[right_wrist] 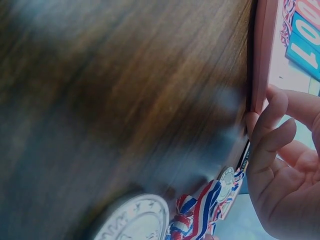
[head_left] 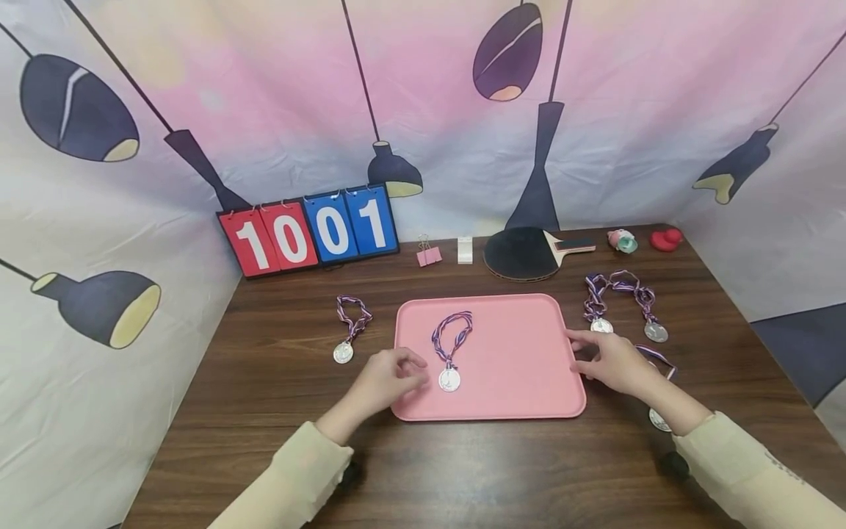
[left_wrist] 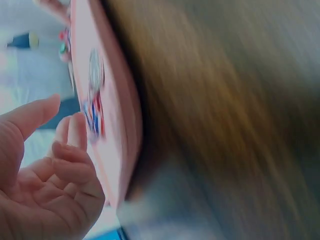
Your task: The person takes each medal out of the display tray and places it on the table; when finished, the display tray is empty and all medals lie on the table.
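A pink tray [head_left: 515,353] lies on the wooden table, bearing a silver medal [head_left: 449,379] with its striped ribbon looped above it. My left hand [head_left: 390,376] is at the tray's left edge, fingers loosely bent with nothing between them. In the left wrist view its fingers [left_wrist: 75,172] stand apart from the rim. My right hand [head_left: 611,360] pinches the tray's right rim; in the right wrist view the fingertips [right_wrist: 272,97] meet that rim. Close beside this hand lie two silver medals [head_left: 656,331] with knotted ribbons, and another medal [head_left: 659,419] is partly hidden under the right forearm.
Another ribboned medal [head_left: 343,352] lies left of the tray. Along the back stand a red and blue flip scoreboard [head_left: 307,231], a pink binder clip [head_left: 429,256], a small white object [head_left: 465,250], a table tennis bat [head_left: 522,253], a small figurine [head_left: 622,241] and a red duck [head_left: 665,239].
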{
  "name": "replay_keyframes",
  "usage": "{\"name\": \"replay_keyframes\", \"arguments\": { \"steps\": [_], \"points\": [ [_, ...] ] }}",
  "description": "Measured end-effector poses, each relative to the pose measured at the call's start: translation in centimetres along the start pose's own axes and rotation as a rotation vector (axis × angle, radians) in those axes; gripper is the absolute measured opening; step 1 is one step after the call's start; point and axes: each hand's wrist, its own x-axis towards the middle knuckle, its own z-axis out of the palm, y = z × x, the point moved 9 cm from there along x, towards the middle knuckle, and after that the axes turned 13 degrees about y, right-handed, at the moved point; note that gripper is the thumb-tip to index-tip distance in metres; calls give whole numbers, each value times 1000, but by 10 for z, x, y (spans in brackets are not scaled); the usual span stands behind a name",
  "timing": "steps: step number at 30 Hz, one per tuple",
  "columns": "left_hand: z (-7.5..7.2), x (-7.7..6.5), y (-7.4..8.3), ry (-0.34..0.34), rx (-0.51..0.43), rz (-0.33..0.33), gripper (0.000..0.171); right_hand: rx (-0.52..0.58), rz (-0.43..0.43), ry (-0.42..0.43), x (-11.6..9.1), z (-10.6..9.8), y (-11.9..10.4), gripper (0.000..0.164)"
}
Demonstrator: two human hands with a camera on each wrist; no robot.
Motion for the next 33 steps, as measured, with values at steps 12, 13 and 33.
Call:
{"name": "replay_keyframes", "arguments": {
  "steps": [12, 13, 33],
  "points": [
    [35, 5, 10, -54, 12, -15, 31, -12, -6, 0, 1, -2, -1, 56],
    [36, 5, 9, -58, 19, -25, 32, -13, -6, 0, 1, -2, -1, 56],
    [43, 6, 8, -42, 127, -34, 30, 114, 31, -41, 0, 2, 8, 55]
  ]
}}
